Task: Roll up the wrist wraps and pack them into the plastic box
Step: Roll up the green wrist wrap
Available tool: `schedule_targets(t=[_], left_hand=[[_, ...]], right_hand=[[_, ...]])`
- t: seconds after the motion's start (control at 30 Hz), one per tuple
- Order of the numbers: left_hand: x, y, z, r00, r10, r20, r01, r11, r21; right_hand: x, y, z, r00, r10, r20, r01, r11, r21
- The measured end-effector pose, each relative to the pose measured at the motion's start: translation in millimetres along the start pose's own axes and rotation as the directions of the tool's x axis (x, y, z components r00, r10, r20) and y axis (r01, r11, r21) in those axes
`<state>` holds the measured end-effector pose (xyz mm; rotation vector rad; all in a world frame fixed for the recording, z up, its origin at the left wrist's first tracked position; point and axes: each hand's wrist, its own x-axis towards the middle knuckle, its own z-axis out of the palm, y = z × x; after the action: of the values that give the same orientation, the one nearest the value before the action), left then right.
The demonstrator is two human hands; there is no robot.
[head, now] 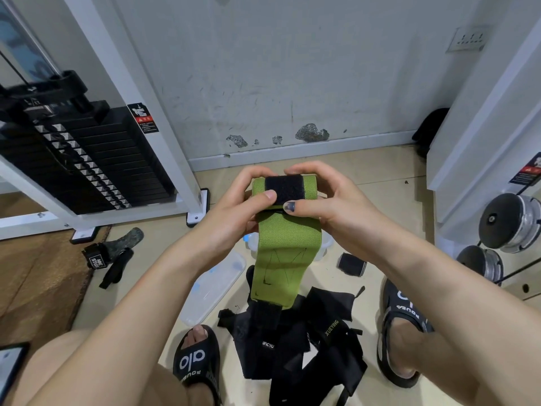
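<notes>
the step in hand looks to be the rolling of 1 green wrist wrap (pixel 285 250); both hands hold its rolled top, where a black velcro patch (pixel 284 189) faces up; the left hand (pixel 234 212) has its fingers curled over the left end of the roll with the thumb pressing on the front; the right hand (pixel 325 197) clamps the right end in the same way; the free tail hangs down in front of the plastic box (pixel 323 244), which is mostly hidden behind the wrap; the box lid (pixel 213 285) lies just left of the box; a pile of black wrist wraps (pixel 298 344) lies on the near side of the box, unrolled; next, i think, the thumbs must turn the roll downward and keep it tight, until the tail is used up.
</notes>
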<state>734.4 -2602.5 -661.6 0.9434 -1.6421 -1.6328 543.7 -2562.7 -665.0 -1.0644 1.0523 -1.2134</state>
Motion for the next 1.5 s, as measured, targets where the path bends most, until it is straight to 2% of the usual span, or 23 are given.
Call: schedule_targets(t=[0.13, 0.2, 0.37, 0.53, 0.63, 0.83, 1.03, 1.2, 1.3, 1.4, 1.5], left_hand=[[0, -2, -4, 0.998, 0.059, -0.013, -0.059, 0.998, 0.012], [0, -3, -3, 0.996, 0.092, -0.022, -0.091, 0.995, 0.035], [0, -5, -1, 0.992, 0.125, -0.027, -0.12, 0.984, 0.135], [2, -8, 6, 0.998, -0.044, -0.05, 0.047, 0.998, 0.048], [3, -9, 7, 0.994, -0.098, -0.058, 0.1, 0.995, 0.031], [4, -8, 7, 0.986, -0.118, -0.115, 0.108, 0.99, -0.093], [5, -9, 6, 0.994, -0.062, -0.094, 0.051, 0.992, -0.115], [5, -6, 6, 0.994, -0.028, -0.109, 0.018, 0.995, -0.097], [7, -9, 7, 0.99, -0.084, -0.109, 0.072, 0.991, -0.113], [7, -12, 6, 0.977, -0.202, -0.075, 0.195, 0.977, -0.091], [6, -8, 7, 0.97, -0.218, -0.11, 0.209, 0.974, -0.089]], right_hand=[[-3, -5, -1, 0.983, 0.169, 0.073, -0.17, 0.985, 0.012], [-4, -7, 0, 0.98, 0.19, 0.065, -0.193, 0.98, 0.047], [-4, -5, 2, 0.991, 0.132, 0.019, -0.133, 0.988, 0.081], [-1, -4, -1, 0.997, 0.078, 0.022, -0.08, 0.991, 0.104], [-1, -4, 0, 0.998, 0.056, 0.038, -0.06, 0.993, 0.1], [-1, 3, 1, 0.999, 0.039, 0.029, -0.04, 0.998, 0.044], [0, 0, 4, 0.982, 0.189, 0.024, -0.19, 0.979, 0.073], [2, 4, 4, 0.992, 0.12, -0.031, -0.117, 0.99, 0.084], [3, 7, 2, 0.995, 0.079, -0.056, -0.075, 0.995, 0.072], [1, 9, 2, 0.997, 0.039, -0.063, -0.037, 0.999, 0.036], [0, 12, 4, 0.996, 0.009, -0.091, -0.009, 1.0, 0.003]])
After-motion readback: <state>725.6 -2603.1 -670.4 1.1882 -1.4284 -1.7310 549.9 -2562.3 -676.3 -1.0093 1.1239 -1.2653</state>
